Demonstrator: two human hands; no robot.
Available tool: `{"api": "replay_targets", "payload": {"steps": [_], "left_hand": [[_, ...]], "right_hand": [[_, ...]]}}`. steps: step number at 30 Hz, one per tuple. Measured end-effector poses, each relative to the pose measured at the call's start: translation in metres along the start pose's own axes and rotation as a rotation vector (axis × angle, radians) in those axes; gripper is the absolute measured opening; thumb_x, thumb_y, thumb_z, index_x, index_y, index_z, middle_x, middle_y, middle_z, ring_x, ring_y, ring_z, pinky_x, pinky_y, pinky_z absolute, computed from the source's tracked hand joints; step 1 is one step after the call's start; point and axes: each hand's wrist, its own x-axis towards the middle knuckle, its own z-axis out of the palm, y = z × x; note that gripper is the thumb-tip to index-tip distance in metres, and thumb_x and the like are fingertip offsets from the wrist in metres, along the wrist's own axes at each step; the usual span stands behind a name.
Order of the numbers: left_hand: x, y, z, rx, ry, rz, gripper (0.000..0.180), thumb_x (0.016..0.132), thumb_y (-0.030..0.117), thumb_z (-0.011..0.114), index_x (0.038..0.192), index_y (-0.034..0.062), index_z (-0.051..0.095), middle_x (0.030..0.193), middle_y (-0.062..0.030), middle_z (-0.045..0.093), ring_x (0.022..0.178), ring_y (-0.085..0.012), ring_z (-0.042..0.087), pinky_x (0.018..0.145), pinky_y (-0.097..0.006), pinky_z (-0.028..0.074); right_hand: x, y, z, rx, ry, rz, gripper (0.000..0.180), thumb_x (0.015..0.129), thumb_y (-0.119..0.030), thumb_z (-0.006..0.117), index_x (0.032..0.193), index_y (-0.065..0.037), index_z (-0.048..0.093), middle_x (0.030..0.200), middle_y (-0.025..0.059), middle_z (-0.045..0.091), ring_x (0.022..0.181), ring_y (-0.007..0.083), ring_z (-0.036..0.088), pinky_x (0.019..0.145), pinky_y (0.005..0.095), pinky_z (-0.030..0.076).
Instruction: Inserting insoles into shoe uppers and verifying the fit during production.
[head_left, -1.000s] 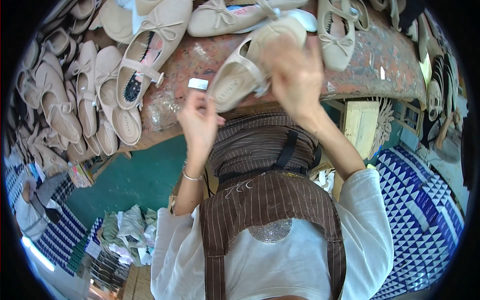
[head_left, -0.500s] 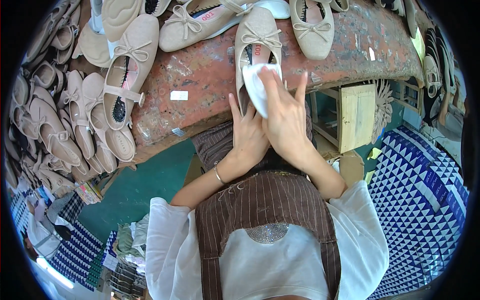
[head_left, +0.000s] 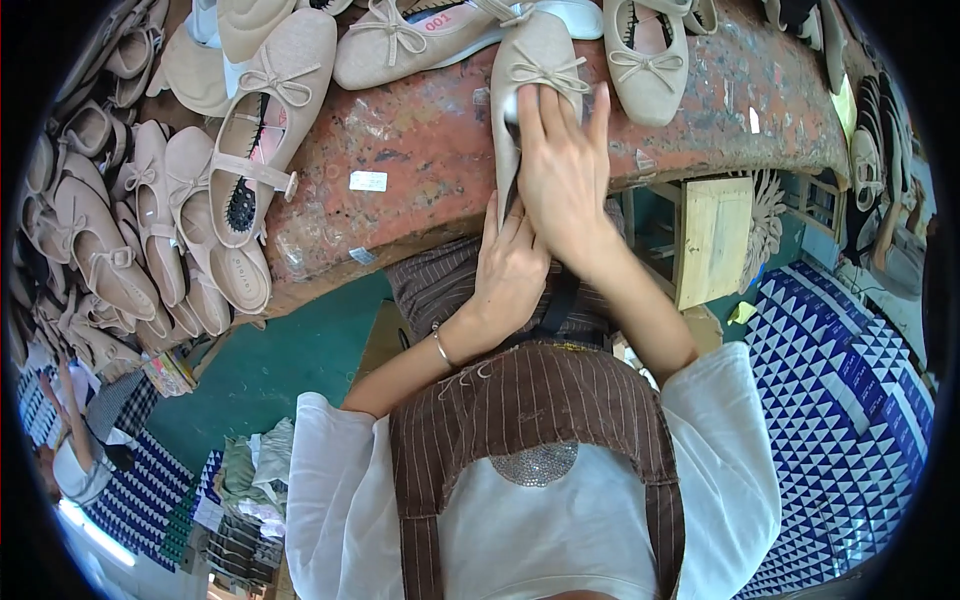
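Note:
A beige ballet flat (head_left: 530, 45) with a bow lies on the bench, its toe pointing away from me and its heel at the near edge. My right hand (head_left: 562, 185) reaches into the shoe's opening, fingers together and pushed toward the toe, so the fingertips are hidden. Beside those fingers a sliver of a white pad (head_left: 511, 108) shows; most of it is out of sight inside the shoe. Low at the heel, my left hand (head_left: 508, 275) grips the shoe's back end, with its fingers along the side.
Other beige bow flats lie across the bench (head_left: 430, 135), including a strapped shoe (head_left: 265, 150) on the left and another flat (head_left: 645, 80) on the right. A large pile of shoes (head_left: 110, 240) fills the left side. A wooden board (head_left: 714, 243) stands below the bench edge. Patterned boxes (head_left: 840, 420) are stacked at right.
My right hand has moved forward, taking the white pad down into the shoe, where it is now mostly hidden. My left hand has shifted slightly back along the heel.

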Motion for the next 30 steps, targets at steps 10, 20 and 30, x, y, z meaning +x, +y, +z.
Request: {"api": "replay_targets", "payload": {"steps": [10,20,30], "left_hand": [[-0.002,0.001,-0.001,0.148,-0.143,-0.015,0.037,0.075,0.01,0.064,0.109,0.0008,0.071,0.107,-0.0157,0.068,0.116,-0.0317,0.059,0.115,-0.053,0.031],[0.009,0.003,-0.005,0.141,-0.151,0.001,0.05,0.08,0.01,0.057,0.126,-0.0085,0.06,0.135,-0.0231,0.055,0.136,-0.0355,0.043,0.115,-0.056,0.027],[0.05,-0.011,-0.069,-0.317,-0.017,-0.131,0.022,0.073,0.012,0.068,0.092,0.0021,0.062,0.107,-0.0123,0.06,0.106,-0.031,0.056,0.088,-0.046,0.044]], "right_hand": [[0.003,-0.003,0.01,0.087,0.139,-0.109,0.04,0.08,-0.005,0.054,0.118,0.01,0.054,0.112,0.0269,0.062,0.105,0.0397,0.062,0.116,0.0576,0.022],[0.049,-0.002,-0.001,-0.167,-0.429,0.01,0.025,0.082,-0.007,0.053,0.102,0.004,0.063,0.101,0.0209,0.065,0.097,0.0343,0.067,0.118,0.0622,0.006],[0.008,0.064,-0.041,1.695,0.004,0.572,0.037,0.095,-0.001,0.051,0.131,0.009,0.055,0.129,0.0209,0.06,0.128,0.0272,0.055,0.109,0.0382,0.043]]}}
